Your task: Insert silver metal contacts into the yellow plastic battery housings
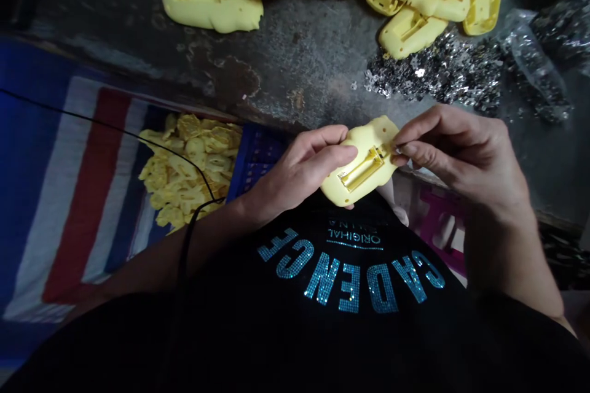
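Here, nearest the camera, a black T-shirt (350,276) with teal rhinestone lettering fills the lower frame. Just above it, the left hand (299,175) cradles a yellow moulded plastic shell (334,187), its fingers lying together across the shell's upper side and the thumb resting on its face. The right hand (461,156) closes thumb and forefinger in a tight pinch at the shell's narrower end, beside a gold-coloured slotted insert (362,169); whatever lies between the fingertips is too small to tell. The shell appears light and stiff, and is best held by its rounded edges, clear of the insert. To the left lie a blue plastic crate (255,159) and a heap of small yellow moulded pieces (188,169) on a blue, white and red striped tarpaulin (87,196), crossed by a thin black cord (193,221). Beyond, on a stained dark worktop (295,55), rest larger yellow shells (212,3), a heap of silvery metal parts (433,70) and a clear plastic bag (530,55) of similar parts.
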`<state>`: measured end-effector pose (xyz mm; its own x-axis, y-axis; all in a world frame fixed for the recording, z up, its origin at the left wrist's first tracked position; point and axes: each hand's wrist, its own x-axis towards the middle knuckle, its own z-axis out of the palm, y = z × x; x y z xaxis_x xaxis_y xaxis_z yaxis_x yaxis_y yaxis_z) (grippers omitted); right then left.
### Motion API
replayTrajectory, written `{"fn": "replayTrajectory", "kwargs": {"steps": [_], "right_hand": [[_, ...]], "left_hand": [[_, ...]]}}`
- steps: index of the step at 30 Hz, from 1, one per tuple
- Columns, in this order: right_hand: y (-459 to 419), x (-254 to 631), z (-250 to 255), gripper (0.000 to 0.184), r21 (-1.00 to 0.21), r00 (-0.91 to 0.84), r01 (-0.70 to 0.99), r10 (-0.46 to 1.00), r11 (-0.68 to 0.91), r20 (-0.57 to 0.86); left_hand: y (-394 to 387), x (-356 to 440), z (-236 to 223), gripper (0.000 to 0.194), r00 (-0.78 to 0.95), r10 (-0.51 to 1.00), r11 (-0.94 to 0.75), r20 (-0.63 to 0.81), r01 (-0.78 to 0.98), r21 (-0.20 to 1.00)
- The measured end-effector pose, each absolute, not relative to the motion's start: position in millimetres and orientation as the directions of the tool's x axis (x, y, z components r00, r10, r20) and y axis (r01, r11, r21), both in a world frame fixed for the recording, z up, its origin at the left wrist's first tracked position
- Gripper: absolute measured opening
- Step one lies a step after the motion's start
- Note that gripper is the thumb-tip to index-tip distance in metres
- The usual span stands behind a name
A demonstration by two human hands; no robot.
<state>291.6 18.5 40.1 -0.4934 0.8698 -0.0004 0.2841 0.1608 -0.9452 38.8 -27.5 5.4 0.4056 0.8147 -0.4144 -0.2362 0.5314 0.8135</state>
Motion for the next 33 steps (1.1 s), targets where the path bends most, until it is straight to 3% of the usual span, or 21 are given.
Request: {"fn": "replayTrajectory", "kwargs": {"steps": [4, 9, 12, 16, 20, 25, 33], "right_hand": [[12.1, 298.8, 41.1, 0.006, -0.941, -0.486, 0.278, 0.873, 0.196, 0.038], [10.9, 299.6, 34.1, 0.011, -0.950, -0.481, 0.245, 0.875, 0.191, 0.052], [12.9, 297.1, 33.3, 0.012, -0.974, -0.483, 0.209, 0.875, 0.087, -0.026], [17.6, 294.6, 34.9, 0.019, -0.988, -0.521, 0.150, 0.846, -0.035, -0.110], [22.4, 293.0, 35.5, 0.029, -0.988, -0.568, 0.105, 0.808, -0.114, -0.154], [28.5, 288.4, 42.7, 0.029, -0.987, -0.599, 0.121, 0.785, -0.105, -0.156], [44.1, 284.7, 51.0, 0.035, -0.952, -0.637, 0.305, 0.744, 0.002, -0.203]], "left_hand": [[-27.8, 42.2, -0.7, 0.025, 0.353, 0.862, 0.453, -0.363, -0.214, 0.866], [-26.4, 45.6, -4.5, 0.034, 0.319, 0.910, 0.326, -0.265, -0.154, 0.933], [-27.0, 44.9, -1.2, 0.029, 0.337, 0.897, 0.345, -0.287, -0.127, 0.930], [-28.0, 43.4, 7.2, 0.017, 0.432, 0.840, 0.455, -0.329, -0.230, 0.860], [-26.9, 45.5, 12.2, 0.017, 0.478, 0.795, 0.549, -0.373, -0.305, 0.778], [-25.3, 50.0, 6.4, 0.016, 0.493, 0.787, 0.567, -0.371, -0.341, 0.749], [-24.7, 53.1, 4.4, 0.014, 0.462, 0.794, 0.561, -0.394, -0.308, 0.769]]}}
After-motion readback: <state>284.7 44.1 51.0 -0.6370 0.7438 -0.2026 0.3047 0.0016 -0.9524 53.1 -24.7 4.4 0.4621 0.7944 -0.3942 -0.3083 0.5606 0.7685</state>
